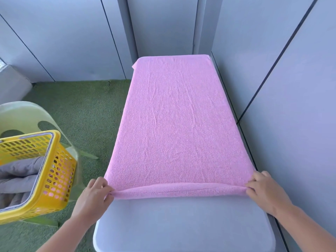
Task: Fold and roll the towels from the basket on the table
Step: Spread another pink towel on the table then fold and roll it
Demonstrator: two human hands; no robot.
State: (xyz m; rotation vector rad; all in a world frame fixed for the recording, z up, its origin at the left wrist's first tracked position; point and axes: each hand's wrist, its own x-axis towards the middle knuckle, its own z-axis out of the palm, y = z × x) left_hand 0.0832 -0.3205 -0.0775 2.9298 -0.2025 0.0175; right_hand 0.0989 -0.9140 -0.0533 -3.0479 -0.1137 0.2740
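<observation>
The left hand [94, 194] pinches the near left corner of the long pink fluffy towel [178, 124]. Its fingers are curled round the cloth. The right hand [263, 190] pinches the near right corner in the same way. Between the two hands, the near edge of the towel is turned over into a thin little roll [178, 190].

The rest of the towel lies flat and smooth on the flat grey table [181, 224]. It reaches all the way to the far end.

To the left, off the table, a yellow plastic basket with holes [60, 171] sits on a pale green plastic chair [23, 113]. Soft grey towels [16, 179] lie inside it. Under the chair is a green grassy carpet [81, 110].

I think the folding of this towel is done and the rolling has only just begun, because the roll is so thin. The next move needs both hands to push the roll away, toward the far end, at the same speed. They should press it snug, so it comes out tight. If one hand goes faster, the roll may turn crooked. The grey towels in the basket are not yet done.
</observation>
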